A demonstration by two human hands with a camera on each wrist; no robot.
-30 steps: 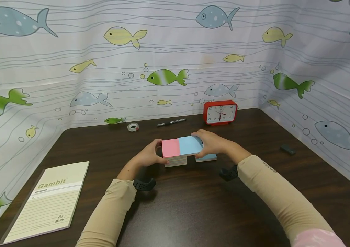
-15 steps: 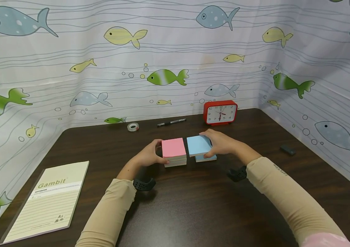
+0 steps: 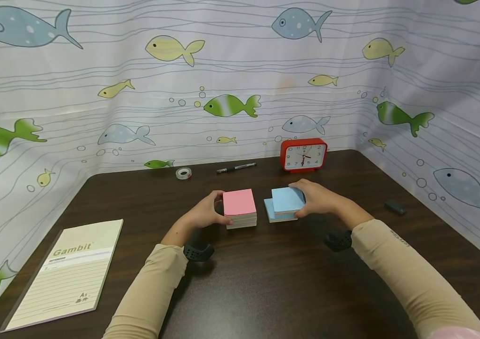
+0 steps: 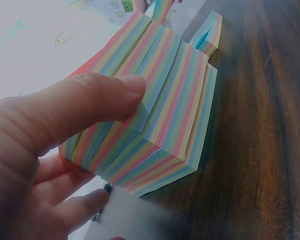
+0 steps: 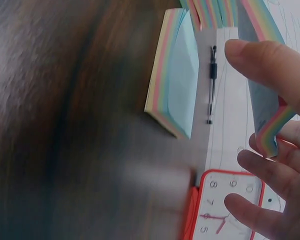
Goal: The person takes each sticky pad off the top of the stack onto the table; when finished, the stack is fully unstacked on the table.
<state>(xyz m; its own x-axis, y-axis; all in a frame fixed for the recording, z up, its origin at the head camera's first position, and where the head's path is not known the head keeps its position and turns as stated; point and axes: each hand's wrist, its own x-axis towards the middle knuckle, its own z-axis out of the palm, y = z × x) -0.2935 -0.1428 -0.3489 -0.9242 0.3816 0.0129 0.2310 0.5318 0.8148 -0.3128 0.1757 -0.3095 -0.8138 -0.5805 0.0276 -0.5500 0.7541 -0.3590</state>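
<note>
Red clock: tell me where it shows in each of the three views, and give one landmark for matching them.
Head: red clock stands at the table's back edge, right of centre.
Left wrist: not in it.
Right wrist: bottom right corner, behind the fingers.
Shared landmark: the black pen, lying near the clock.

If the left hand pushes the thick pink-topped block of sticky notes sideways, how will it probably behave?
The thick pink-topped block of sticky notes likely shears rather than slides whole: the left wrist view shows its layers already stepped. It probably will not tip, being squat and flat on the dark wooden table. The left hand grips its side, which may steady it.
</note>
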